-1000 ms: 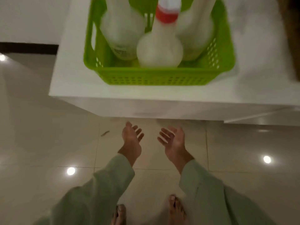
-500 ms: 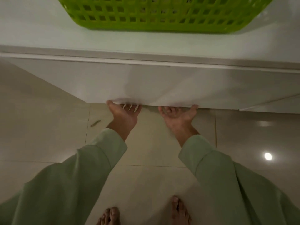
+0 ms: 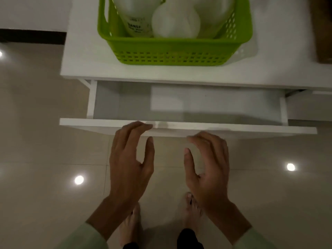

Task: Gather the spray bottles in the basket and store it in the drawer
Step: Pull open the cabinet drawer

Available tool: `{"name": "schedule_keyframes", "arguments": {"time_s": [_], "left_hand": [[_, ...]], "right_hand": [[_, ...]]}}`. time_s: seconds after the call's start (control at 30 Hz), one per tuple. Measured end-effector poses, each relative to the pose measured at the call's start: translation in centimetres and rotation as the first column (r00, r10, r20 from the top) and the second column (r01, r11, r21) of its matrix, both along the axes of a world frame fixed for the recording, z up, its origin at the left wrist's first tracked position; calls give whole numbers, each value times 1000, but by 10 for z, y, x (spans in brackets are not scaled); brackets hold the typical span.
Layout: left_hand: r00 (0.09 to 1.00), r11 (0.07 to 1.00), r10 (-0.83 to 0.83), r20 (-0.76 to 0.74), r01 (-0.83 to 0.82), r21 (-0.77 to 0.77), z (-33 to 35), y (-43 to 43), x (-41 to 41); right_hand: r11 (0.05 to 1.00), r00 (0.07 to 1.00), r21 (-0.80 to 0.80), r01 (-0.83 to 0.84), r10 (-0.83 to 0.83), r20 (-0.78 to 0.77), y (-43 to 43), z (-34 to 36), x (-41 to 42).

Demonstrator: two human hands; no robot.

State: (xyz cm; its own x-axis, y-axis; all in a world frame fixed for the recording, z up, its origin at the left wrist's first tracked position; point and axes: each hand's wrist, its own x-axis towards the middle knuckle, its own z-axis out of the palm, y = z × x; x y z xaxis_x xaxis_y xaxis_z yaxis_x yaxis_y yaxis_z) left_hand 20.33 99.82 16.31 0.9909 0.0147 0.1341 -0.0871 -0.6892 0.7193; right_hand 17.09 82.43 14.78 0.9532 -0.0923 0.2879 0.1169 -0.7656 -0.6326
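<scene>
A: Standing open at 12 o'clock from the person, the drawer (image 3: 186, 103) shows a bare floor inside, and its front panel (image 3: 188, 127) juts toward the feet. Both hands hover at that panel: the left hand (image 3: 129, 159) has its fingertips on the top edge, the right hand (image 3: 208, 162) sits just short of it at 1 o'clock, fingers spread and curled. Neither one grips anything.

B: And the basket (image 3: 172, 49)?

A: It sits on the cabinet top (image 3: 86, 56), straight beyond the drawer at 12 o'clock, with the bottles (image 3: 176, 24) standing in it. Their tops are cut off by the frame, so the count stays unclear.

B: So the next job looks like lifting it down. How does the person do that well?

A: Probably by taking the basket at its two short sides, at 9 and 3 o'clock, keeping it level so the bottles do not tip, and lowering it straight into the drawer. The drawer seems only partly drawn; pulling it further first likely gives more room. Whether the bottles clear the cabinet top once the drawer shuts is worth checking, since they look tall.

B: What differs from half a second back?

A: Then the drawer was shut and both hands were hooked palm-up under its lower edge. Now it is out, the palms face down, and the view has swung up so the basket's inside shows again.
</scene>
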Motion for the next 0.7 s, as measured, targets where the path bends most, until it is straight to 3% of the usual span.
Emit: {"name": "schedule_keyframes", "arguments": {"time_s": [0.1,0.17,0.23,0.7], "left_hand": [[985,959,-112,-135,143,244,18,-2,13],[963,891,-169,-210,241,386,17,-3,18],[954,855,-186,-236,276,439,18,-3,17],[928,854,-177,-329,311,418,33,3,-60]], "right_hand": [[928,959,-357,-104,-1,-282,-4,28,20],[870,898,-436,-230,17,-439,-4,30,30],[853,890,-456,-252,19,-456,-4,32,32],[876,860,-399,-271,34,-510,-2,45,-48]]}}
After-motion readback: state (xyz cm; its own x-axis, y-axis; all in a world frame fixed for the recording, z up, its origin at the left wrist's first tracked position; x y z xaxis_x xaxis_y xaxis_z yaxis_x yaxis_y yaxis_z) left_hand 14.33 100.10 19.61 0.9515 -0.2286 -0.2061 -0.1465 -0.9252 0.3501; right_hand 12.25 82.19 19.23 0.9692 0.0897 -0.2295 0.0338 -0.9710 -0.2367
